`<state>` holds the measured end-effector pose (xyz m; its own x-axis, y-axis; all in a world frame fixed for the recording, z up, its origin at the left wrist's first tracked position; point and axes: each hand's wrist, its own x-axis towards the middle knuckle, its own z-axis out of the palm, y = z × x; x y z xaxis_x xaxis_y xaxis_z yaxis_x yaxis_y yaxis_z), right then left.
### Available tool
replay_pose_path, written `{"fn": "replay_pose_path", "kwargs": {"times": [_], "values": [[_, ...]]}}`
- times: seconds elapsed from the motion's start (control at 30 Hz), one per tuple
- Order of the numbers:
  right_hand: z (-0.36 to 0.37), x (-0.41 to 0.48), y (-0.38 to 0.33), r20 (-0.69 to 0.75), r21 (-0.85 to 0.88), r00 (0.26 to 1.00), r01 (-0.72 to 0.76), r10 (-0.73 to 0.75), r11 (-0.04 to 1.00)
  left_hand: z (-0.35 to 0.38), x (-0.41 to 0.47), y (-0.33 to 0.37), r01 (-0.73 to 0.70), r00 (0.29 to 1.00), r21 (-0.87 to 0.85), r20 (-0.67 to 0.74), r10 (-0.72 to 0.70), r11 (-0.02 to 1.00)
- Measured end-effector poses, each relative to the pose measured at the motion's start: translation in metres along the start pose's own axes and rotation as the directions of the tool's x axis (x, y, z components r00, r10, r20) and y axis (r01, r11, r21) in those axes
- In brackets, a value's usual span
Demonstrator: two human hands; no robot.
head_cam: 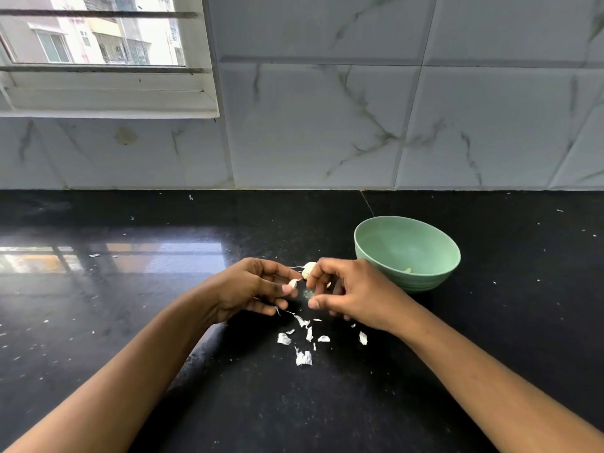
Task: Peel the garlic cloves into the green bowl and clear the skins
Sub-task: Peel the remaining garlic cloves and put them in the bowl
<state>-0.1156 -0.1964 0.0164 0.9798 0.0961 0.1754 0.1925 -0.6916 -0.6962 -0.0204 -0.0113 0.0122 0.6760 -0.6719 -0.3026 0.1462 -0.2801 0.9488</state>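
Observation:
Both hands meet over the black counter, just left of the green bowl (407,253). My right hand (346,295) pinches a pale garlic clove (309,269) at its fingertips. My left hand (258,289) pinches a small piece of garlic skin (293,283) between thumb and finger, close beside the clove. One peeled clove (408,270) peeks over the bowl's near rim from inside. Several torn white skins (304,341) lie scattered on the counter below the hands.
The glossy black counter (130,289) runs back to a marble-tiled wall (359,125). A window (98,44) sits at the upper left. Tiny white skin flecks dot the counter on both sides.

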Motion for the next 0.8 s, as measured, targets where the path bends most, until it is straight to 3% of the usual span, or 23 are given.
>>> {"fn": "replay_pose_path", "kwargs": {"times": [0.13, 0.33, 0.4, 0.47, 0.53, 0.67, 0.8], "values": [[0.01, 0.002, -0.001, -0.032, 0.23, 0.998, -0.053, 0.062, 0.972, 0.007, -0.001, 0.0, -0.123, 0.992, 0.086, -0.008, 0.124, 0.989], [0.008, 0.004, 0.002, -0.092, 0.307, 0.995, -0.008, 0.038, 0.952, 0.005, -0.005, 0.005, -0.228, 0.969, 0.205, -0.046, 0.242, 0.952], [0.004, 0.003, 0.004, -0.112, 0.266, 0.992, -0.02, 0.051, 0.964, -0.007, -0.008, 0.007, -0.266, 0.942, 0.444, -0.07, 0.329, 0.856], [0.002, 0.002, 0.006, -0.104, 0.196, 0.993, -0.043, 0.064, 0.98, -0.016, -0.01, 0.007, -0.287, 0.924, 0.67, 0.004, 0.382, 0.685], [0.001, 0.001, 0.007, -0.081, 0.144, 0.994, -0.058, 0.07, 0.988, -0.018, -0.013, 0.005, -0.317, 0.914, 0.773, 0.095, 0.394, 0.55], [0.001, 0.0, 0.005, -0.044, 0.099, 0.997, -0.052, 0.056, 0.994, -0.01, -0.014, 0.004, -0.394, 0.889, 0.782, 0.191, 0.415, 0.483], [0.001, 0.002, 0.007, -0.026, -0.103, 1.0, -0.015, 0.013, 0.995, -0.01, -0.018, 0.008, -0.344, 0.888, 0.801, 0.109, 0.447, 0.489]]}}
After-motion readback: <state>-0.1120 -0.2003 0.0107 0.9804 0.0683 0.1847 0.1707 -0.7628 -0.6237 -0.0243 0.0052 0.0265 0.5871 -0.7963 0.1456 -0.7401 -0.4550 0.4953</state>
